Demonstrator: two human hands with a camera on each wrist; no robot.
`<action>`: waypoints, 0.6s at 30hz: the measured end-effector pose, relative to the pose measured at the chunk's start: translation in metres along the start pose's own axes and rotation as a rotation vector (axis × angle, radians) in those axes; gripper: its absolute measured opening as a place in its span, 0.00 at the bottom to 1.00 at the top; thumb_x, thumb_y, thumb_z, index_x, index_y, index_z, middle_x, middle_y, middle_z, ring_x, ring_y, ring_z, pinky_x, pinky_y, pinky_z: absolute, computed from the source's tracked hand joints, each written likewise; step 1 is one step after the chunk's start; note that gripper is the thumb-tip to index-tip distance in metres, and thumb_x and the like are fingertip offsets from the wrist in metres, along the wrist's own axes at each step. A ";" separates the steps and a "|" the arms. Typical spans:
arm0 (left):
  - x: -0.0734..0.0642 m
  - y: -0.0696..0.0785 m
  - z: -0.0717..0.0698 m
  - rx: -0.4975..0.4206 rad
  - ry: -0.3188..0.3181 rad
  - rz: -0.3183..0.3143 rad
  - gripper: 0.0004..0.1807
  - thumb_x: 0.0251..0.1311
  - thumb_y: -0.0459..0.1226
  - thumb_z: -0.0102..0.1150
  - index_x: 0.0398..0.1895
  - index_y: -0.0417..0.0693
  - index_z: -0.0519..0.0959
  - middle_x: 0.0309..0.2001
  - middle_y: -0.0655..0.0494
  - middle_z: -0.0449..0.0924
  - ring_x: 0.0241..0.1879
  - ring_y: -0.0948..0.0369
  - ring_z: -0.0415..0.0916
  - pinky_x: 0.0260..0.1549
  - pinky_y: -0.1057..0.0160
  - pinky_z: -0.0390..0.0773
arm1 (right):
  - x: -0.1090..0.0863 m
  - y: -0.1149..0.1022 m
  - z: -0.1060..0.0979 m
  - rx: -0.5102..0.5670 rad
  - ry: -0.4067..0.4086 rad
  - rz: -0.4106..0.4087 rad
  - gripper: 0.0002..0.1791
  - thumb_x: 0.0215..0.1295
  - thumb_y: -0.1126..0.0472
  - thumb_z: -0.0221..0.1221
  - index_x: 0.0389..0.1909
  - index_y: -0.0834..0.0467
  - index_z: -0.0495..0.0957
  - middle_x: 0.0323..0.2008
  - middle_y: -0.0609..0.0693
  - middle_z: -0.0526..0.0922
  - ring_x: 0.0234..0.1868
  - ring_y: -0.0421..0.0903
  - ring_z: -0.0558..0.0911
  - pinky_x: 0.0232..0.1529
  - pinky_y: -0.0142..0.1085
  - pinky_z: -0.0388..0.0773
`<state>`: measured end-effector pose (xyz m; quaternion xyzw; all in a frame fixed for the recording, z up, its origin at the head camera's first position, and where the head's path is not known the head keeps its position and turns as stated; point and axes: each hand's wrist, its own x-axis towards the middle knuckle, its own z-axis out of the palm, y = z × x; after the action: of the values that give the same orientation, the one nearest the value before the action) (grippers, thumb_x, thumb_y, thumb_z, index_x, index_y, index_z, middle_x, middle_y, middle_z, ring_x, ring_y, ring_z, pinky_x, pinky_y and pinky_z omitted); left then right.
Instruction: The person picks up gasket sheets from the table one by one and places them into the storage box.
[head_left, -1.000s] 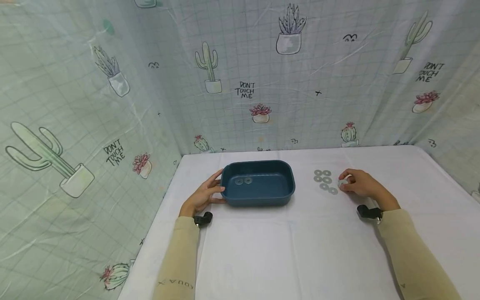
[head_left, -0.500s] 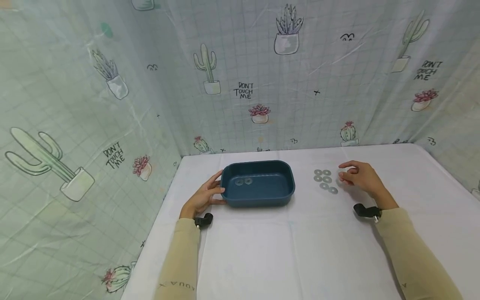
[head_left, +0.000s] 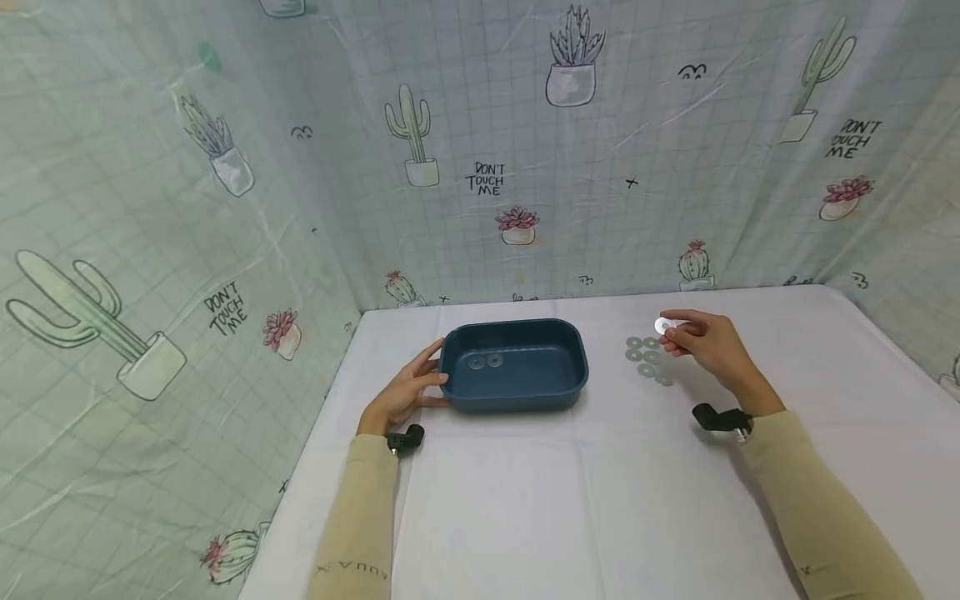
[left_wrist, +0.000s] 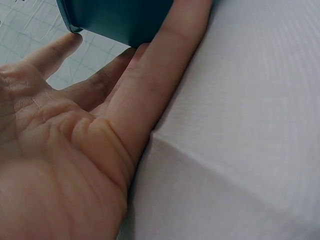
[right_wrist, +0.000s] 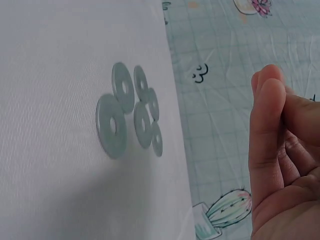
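A dark blue rectangular tray (head_left: 517, 390) stands on the white table, with two flat washers (head_left: 494, 360) lying inside toward its left end. My left hand (head_left: 401, 396) holds that end, fingers spread along the outer wall and a fingertip at the rim. In the left wrist view the same hand (left_wrist: 95, 130) lies low over the cloth, fingertips against the blue wall (left_wrist: 115, 22). My right hand (head_left: 708, 342) pinches a shiny washer (head_left: 661, 325) between thumb and fingers, raised above the table. In the right wrist view the fingers (right_wrist: 267, 125) hide that washer.
Several grey washers (head_left: 647, 370) lie in a cluster right of the tray, below my right hand; the right wrist view shows these loose washers (right_wrist: 111, 126) flat on the cloth. A cactus-print curtain (head_left: 585, 208) hangs behind the table and along its left side.
My right hand has lifted the washer off the table beside the cluster and moved up and left with it. My left hand and the tray have stayed in place.
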<state>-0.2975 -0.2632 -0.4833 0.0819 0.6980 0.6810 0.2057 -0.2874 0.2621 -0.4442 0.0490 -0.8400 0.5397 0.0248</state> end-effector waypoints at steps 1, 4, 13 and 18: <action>0.000 0.000 0.000 -0.002 0.001 0.000 0.43 0.71 0.31 0.57 0.81 0.74 0.53 0.80 0.43 0.51 0.72 0.37 0.64 0.56 0.37 0.81 | 0.000 -0.002 0.001 0.008 -0.003 -0.002 0.26 0.76 0.61 0.57 0.71 0.66 0.70 0.34 0.38 0.89 0.36 0.40 0.89 0.40 0.29 0.87; 0.000 0.000 0.001 -0.005 0.004 0.001 0.43 0.70 0.31 0.57 0.81 0.73 0.53 0.80 0.43 0.51 0.72 0.37 0.64 0.56 0.37 0.81 | -0.001 -0.005 0.005 0.035 -0.020 -0.009 0.27 0.76 0.61 0.57 0.72 0.66 0.68 0.36 0.38 0.90 0.37 0.39 0.90 0.43 0.31 0.87; 0.002 -0.002 0.001 -0.013 -0.015 0.009 0.43 0.71 0.31 0.56 0.82 0.74 0.53 0.80 0.43 0.50 0.72 0.37 0.64 0.56 0.37 0.81 | 0.000 -0.014 0.019 0.113 -0.050 -0.008 0.27 0.75 0.63 0.58 0.72 0.64 0.68 0.38 0.42 0.91 0.37 0.37 0.90 0.43 0.32 0.88; 0.002 0.000 -0.002 -0.007 -0.017 0.016 0.43 0.71 0.32 0.56 0.82 0.73 0.52 0.81 0.42 0.49 0.72 0.37 0.65 0.55 0.37 0.81 | 0.002 -0.024 0.031 0.142 -0.055 0.045 0.28 0.75 0.62 0.59 0.73 0.62 0.69 0.37 0.39 0.91 0.37 0.38 0.90 0.44 0.32 0.88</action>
<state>-0.2998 -0.2641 -0.4842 0.0927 0.6933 0.6843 0.2063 -0.2859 0.2244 -0.4352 0.0466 -0.8010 0.5966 -0.0140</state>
